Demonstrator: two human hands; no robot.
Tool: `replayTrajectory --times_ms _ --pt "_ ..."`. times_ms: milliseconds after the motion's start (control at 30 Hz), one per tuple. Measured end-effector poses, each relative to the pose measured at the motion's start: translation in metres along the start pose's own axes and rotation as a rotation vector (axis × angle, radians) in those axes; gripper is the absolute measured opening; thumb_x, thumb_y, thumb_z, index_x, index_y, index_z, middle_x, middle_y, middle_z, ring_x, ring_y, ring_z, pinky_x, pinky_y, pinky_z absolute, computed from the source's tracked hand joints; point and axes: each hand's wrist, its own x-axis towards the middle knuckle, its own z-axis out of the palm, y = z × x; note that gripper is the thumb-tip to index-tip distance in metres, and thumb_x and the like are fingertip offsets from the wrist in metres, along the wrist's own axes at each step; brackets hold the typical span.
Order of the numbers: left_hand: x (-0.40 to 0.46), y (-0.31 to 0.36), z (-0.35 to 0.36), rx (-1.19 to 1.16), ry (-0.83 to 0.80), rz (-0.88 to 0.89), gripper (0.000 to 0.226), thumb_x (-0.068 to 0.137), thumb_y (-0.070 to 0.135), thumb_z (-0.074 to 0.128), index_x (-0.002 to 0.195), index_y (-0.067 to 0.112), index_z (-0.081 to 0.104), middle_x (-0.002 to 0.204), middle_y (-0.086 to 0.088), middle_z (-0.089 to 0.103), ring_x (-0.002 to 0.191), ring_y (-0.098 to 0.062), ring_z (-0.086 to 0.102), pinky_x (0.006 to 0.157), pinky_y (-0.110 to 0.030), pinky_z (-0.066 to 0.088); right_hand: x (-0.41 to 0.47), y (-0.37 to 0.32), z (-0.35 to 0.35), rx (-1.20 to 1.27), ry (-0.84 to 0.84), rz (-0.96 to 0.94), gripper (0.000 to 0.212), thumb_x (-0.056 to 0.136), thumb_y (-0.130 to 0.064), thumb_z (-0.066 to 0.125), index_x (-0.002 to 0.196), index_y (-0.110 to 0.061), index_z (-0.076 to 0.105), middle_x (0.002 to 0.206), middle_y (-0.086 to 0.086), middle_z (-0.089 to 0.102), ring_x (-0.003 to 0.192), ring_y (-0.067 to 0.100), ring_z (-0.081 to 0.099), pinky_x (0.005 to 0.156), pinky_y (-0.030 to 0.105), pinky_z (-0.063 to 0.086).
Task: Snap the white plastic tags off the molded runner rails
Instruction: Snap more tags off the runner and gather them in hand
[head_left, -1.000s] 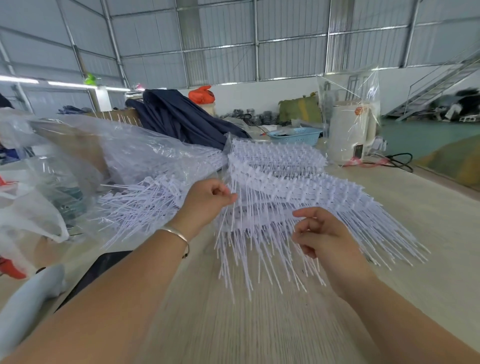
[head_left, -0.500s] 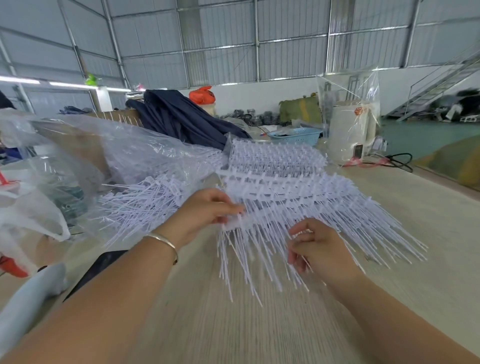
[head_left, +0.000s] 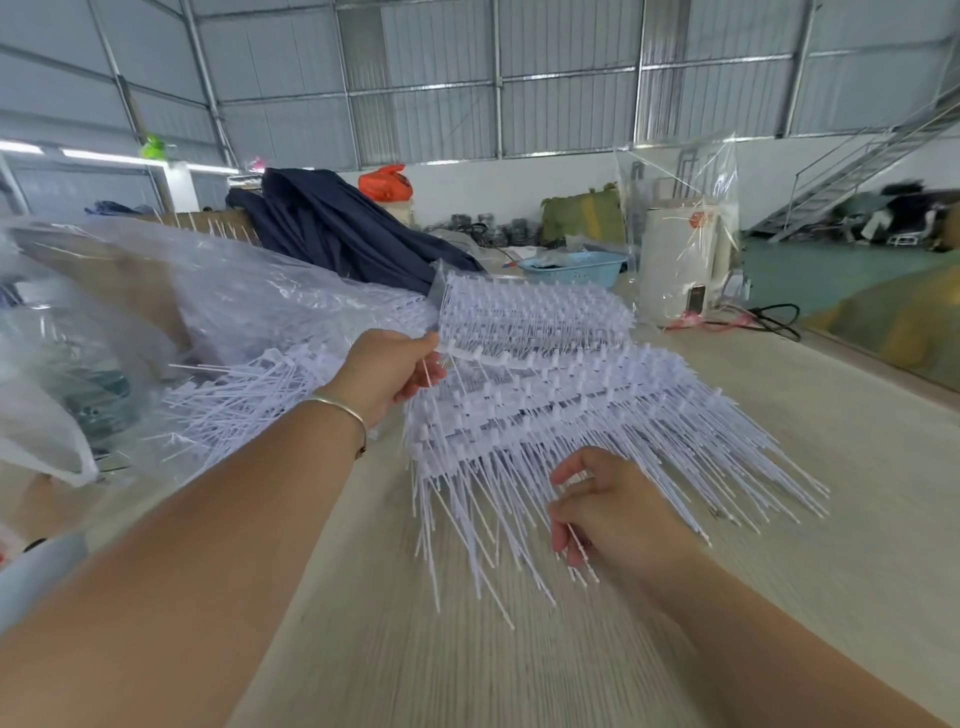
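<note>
- Your left hand (head_left: 387, 371), with a thin silver bangle (head_left: 340, 410) on its wrist, has thumb and fingers curled round the left end of one white moulded plastic runner rail (head_left: 493, 358), lifting that end off the heap.
- That rail comes off the top of the big stack of white plastic tag combs (head_left: 571, 410), which lies on the pale wood-grain table (head_left: 467, 649) in the middle of your view; the long thin tag tails fan down and outward from it, toward you and to the right.
- Your right hand (head_left: 608, 512) sits at the near edge of the stack, fingers curled in, pinching a few of the thin white tag tails (head_left: 579, 545) between thumb and fingertips; how many it holds is too blurred to count.
- Left of the stack, a loose pile of separated white tags (head_left: 234, 395) lies partly under a crumpled clear plastic bag (head_left: 208, 301).
- Behind the stack lies a heap of dark navy cloth (head_left: 332, 223), with an orange plastic bag (head_left: 385, 183) beyond it.
- Behind the stack and to the right stands a light blue plastic basket (head_left: 576, 267), and right of that a white cylindrical appliance wrapped in clear film (head_left: 678, 260), with a black cable (head_left: 769, 317) trailing on the table beside it.
- Far beyond the stack, at the right edge, a grey metal staircase (head_left: 857, 156) climbs the corrugated wall.
</note>
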Motion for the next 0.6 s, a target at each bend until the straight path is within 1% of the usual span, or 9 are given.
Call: replayTrajectory --times_ms 67,100,133,167,267,333,433,533,600 --pt "-0.004 0.006 0.004 -0.009 0.006 0.011 0.015 0.097 0.009 0.056 0.104 -0.004 0.057 0.094 -0.022 0.070 0.045 -0.009 0.063 0.049 -0.020 0.046 0.000 0.000 0.000 0.001 0.001 0.005 0.024 0.080 0.009 0.055 0.098 -0.008 0.053 0.065 0.022 0.066 0.045 0.023 0.049 0.043 0.024 0.038" --pt "-0.007 0.010 0.005 -0.051 0.000 0.009 0.008 0.097 0.002 0.053 0.103 -0.003 0.053 0.100 -0.026 0.069 0.046 -0.012 0.065 0.048 -0.021 0.048 0.000 0.000 0.001 0.002 0.002 0.004 0.024 0.082 0.008 0.055 0.099 -0.009 0.053 0.065 0.021 0.066 0.045 0.023 0.049 0.042 0.023 0.038" --pt "-0.009 0.014 0.004 -0.113 -0.006 0.013 0.007 0.096 -0.003 0.051 0.103 -0.001 0.050 0.104 -0.028 0.067 0.049 -0.015 0.067 0.048 -0.020 0.050 0.000 0.000 0.001 0.002 0.007 0.001 0.023 0.083 0.006 0.055 0.100 -0.010 0.054 0.065 0.019 0.066 0.045 0.022 0.049 0.042 0.022 0.039" --pt "-0.010 0.017 0.004 -0.181 -0.019 0.032 0.009 0.097 -0.004 0.050 0.105 -0.002 0.049 0.107 -0.028 0.066 0.055 -0.018 0.069 0.049 -0.020 0.051 0.000 0.001 0.001 -0.003 0.015 -0.004 0.021 0.085 0.003 0.055 0.100 -0.011 0.054 0.065 0.018 0.066 0.045 0.021 0.050 0.041 0.021 0.039" --pt "-0.011 0.026 0.003 -0.331 -0.067 0.143 0.027 0.099 0.001 0.048 0.125 -0.007 0.047 0.114 -0.022 0.067 0.083 -0.025 0.072 0.060 -0.022 0.055 0.001 0.003 0.002 -0.018 0.060 -0.026 0.014 0.089 -0.005 0.057 0.099 -0.015 0.055 0.067 0.012 0.065 0.045 0.020 0.052 0.041 0.022 0.039" --pt "-0.012 0.032 0.003 -0.466 -0.078 0.197 0.030 0.100 0.005 0.047 0.128 -0.006 0.048 0.107 -0.018 0.070 0.086 -0.023 0.073 0.063 -0.022 0.055 0.002 0.005 0.001 -0.023 0.108 -0.033 0.010 0.091 -0.012 0.058 0.098 -0.018 0.055 0.072 0.013 0.064 0.045 0.018 0.054 0.046 0.028 0.042" --pt "-0.014 0.038 -0.002 -0.616 -0.037 0.250 0.027 0.101 0.006 0.046 0.126 -0.002 0.049 0.086 -0.010 0.075 0.081 -0.018 0.073 0.060 -0.021 0.055 0.005 0.007 -0.001 -0.010 0.175 -0.010 0.005 0.092 -0.019 0.059 0.094 -0.020 0.055 0.081 0.015 0.066 0.045 0.018 0.056 0.043 0.027 0.040" --pt "-0.019 0.037 -0.012 -0.547 0.020 0.299 0.018 0.101 0.008 0.045 0.114 0.003 0.056 0.082 -0.008 0.076 0.075 -0.017 0.073 0.052 -0.019 0.051 0.006 0.008 -0.003 -0.122 0.265 -0.038 0.008 0.092 -0.026 0.056 0.086 -0.021 0.056 0.070 0.006 0.068 0.048 0.022 0.063 0.048 0.030 0.045" --pt "-0.028 0.033 -0.018 -0.499 0.053 0.297 0.014 0.101 0.009 0.045 0.106 0.006 0.057 0.078 -0.005 0.076 0.069 -0.015 0.072 0.048 -0.018 0.050 0.006 0.008 -0.005 -0.211 0.335 -0.069 0.013 0.092 -0.029 0.054 0.081 -0.023 0.057 0.068 0.001 0.067 0.055 0.021 0.065 0.051 0.029 0.047"
